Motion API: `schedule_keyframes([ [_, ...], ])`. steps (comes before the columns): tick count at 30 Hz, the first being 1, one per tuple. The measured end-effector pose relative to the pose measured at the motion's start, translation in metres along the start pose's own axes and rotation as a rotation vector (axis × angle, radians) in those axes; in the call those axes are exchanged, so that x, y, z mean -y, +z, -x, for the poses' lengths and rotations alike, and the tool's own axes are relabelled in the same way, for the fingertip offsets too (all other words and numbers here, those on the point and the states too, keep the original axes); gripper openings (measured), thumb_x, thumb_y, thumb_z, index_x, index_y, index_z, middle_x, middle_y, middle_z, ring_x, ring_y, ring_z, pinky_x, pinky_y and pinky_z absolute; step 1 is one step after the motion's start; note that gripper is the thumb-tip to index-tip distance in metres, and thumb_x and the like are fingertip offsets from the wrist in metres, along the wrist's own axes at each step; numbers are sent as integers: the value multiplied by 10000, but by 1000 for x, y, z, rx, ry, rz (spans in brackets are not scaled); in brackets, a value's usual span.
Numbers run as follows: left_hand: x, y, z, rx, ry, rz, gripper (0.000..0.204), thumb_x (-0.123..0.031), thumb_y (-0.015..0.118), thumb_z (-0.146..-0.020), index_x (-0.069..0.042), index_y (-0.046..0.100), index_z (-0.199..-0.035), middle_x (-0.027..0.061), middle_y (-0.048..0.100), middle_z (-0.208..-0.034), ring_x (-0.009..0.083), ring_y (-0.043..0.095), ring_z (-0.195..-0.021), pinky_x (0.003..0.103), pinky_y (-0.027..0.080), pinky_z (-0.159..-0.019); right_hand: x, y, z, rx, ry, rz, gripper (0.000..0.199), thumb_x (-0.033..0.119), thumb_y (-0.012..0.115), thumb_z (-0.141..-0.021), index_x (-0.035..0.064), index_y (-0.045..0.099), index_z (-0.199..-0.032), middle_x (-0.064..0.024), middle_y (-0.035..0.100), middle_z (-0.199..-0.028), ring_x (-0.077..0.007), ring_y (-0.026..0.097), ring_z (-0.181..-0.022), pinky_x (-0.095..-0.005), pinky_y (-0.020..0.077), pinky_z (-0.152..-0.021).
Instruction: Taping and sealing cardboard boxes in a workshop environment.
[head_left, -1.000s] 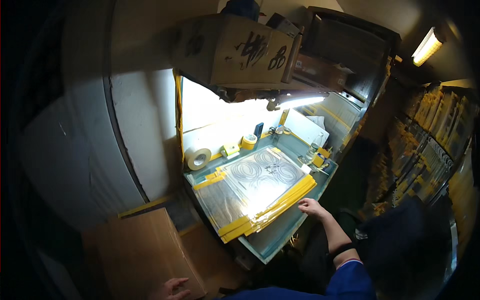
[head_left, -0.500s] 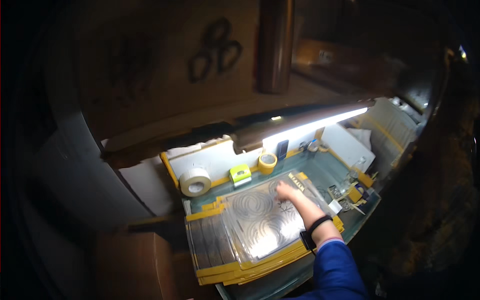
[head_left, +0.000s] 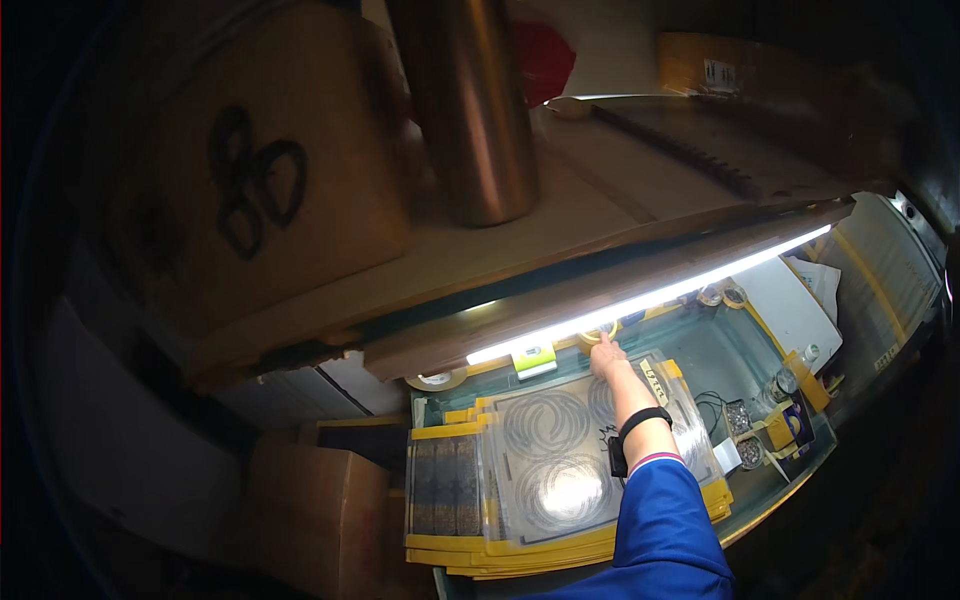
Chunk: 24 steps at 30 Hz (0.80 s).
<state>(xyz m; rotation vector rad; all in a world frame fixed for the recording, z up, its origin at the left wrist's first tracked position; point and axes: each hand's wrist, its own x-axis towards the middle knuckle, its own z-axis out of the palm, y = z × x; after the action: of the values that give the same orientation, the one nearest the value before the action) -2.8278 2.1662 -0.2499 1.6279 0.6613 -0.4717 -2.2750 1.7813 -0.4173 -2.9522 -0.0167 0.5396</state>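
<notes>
My right hand (head_left: 606,357) reaches to the back of the bench, its arm in a blue sleeve with a black band and small black device (head_left: 618,455) at the wrist. One finger points out onto the yellow tape roll (head_left: 587,344), which the hand and the lamp edge partly hide. I see no firm grip on it. Beneath the forearm lies a clear sheet (head_left: 520,478) with dark ring patterns, on a stack of yellow-edged panels (head_left: 440,545). My left hand is outside the picture.
A bright tube lamp (head_left: 690,285) hangs under a shelf holding a brown metallic cylinder (head_left: 480,150) and a cardboard box (head_left: 290,150). A lime-green box (head_left: 534,359) and a white roll (head_left: 437,381) stand behind the stack. Small containers (head_left: 750,452) sit at right.
My right hand has moved from above the patterned sheet to the yellow tape roll at the back. The head view has shifted, showing more of the shelf top and bringing the lamp edge over the rolls.
</notes>
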Motion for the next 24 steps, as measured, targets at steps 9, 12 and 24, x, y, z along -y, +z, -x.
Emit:
schedule_keyframes([
  [9,-27,13,-27,117,-5,-47,422,-87,598,-910,-2,474,-1304,112,557,-1232,170,554,-1092,287,447,-935,-41,5,31,-202,211,-125,264,135,648,-767,4,673,-995,-194,383,-1348,-355,593,-1024,-399,490,-904],
  [12,-34,16,-33,137,6,-113,427,-92,596,-912,-2,469,-1309,109,557,-1233,171,550,-1099,290,445,-938,-51,5,34,-263,203,-138,287,128,648,-756,24,677,-1022,-186,367,-1391,-351,554,-1099,-398,465,-940],
  [24,-35,33,-26,126,-46,-110,448,-123,613,-904,3,467,-1309,125,556,-1238,201,543,-1120,318,439,-956,-12,29,-13,-363,-264,52,238,108,583,-763,35,701,-957,-155,560,-1234,-288,465,-1224,-499,191,-1111],
])
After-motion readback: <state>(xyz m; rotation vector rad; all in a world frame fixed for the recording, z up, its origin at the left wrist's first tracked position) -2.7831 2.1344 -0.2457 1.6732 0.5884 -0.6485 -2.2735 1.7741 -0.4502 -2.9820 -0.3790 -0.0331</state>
